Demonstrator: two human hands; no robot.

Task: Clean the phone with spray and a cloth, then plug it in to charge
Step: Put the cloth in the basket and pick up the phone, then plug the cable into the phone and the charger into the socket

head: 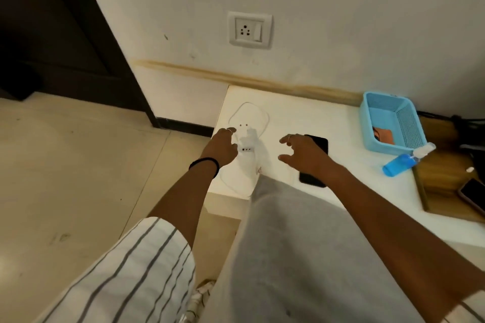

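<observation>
Left hand [223,148] closing on the white charger [246,147], fingers curled at its left side; a firm grip not certain. Right hand [301,155] spread wide, empty, hovering over the phone [319,144]. Phone flat on the white table [341,191], long axis running away toward the wall, just under the right fingers. Socket [249,30] above on the wall.

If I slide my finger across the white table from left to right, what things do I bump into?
White charger with its cable → black phone → blue spray bottle. The blue basket sits farther back, overlapping the bottle's spot, so I left it out of the order.
</observation>
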